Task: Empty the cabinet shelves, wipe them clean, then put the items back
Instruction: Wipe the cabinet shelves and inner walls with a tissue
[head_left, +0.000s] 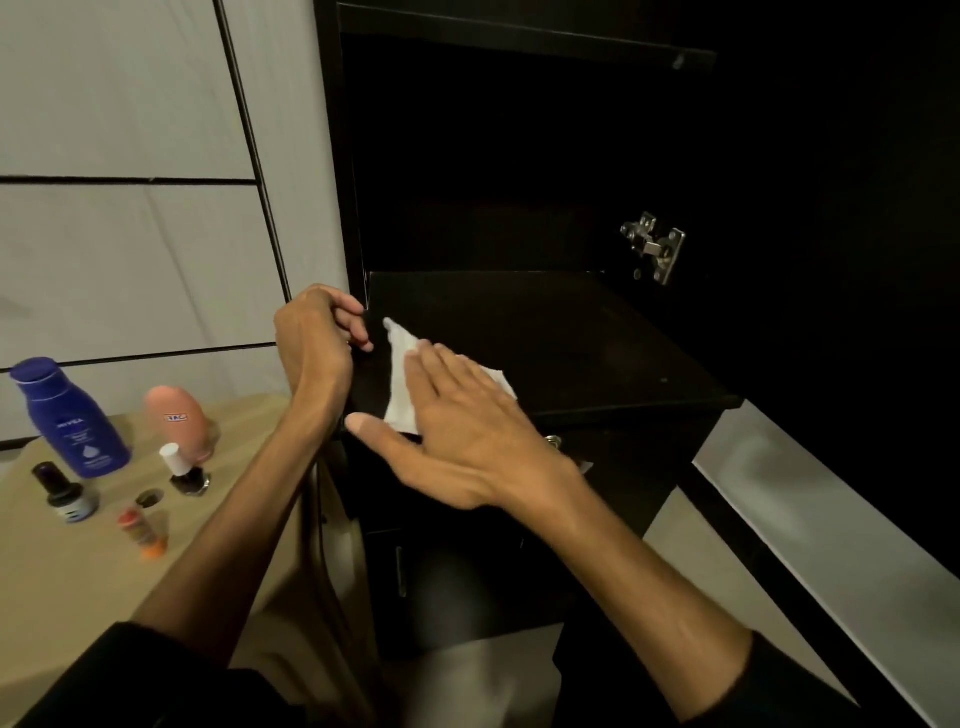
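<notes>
On the pale wooden side table (62, 561), near its back edge, stand the cleared-out items: a tall blue plastic lotion bottle (72, 421), a pink rounded tube (179, 421) and small dark bottles, parked there so the shelf is bare. Beyond, the right hand (467, 431) lies flat, fingers spread, pressing a white paper tissue (402, 379) onto the black cabinet shelf (571, 338) near its front left corner. The left hand (317, 338) curls round the shelf's left edge, probably for steadiness

Cloth (402, 379) sits on the shelf (571, 343) near its front left corner, right hand (467, 436) flat on top of it. Left hand (317, 338) is at the shelf's left edge. Bottles (72, 415) stand on the table (62, 571), off to the left.
</notes>
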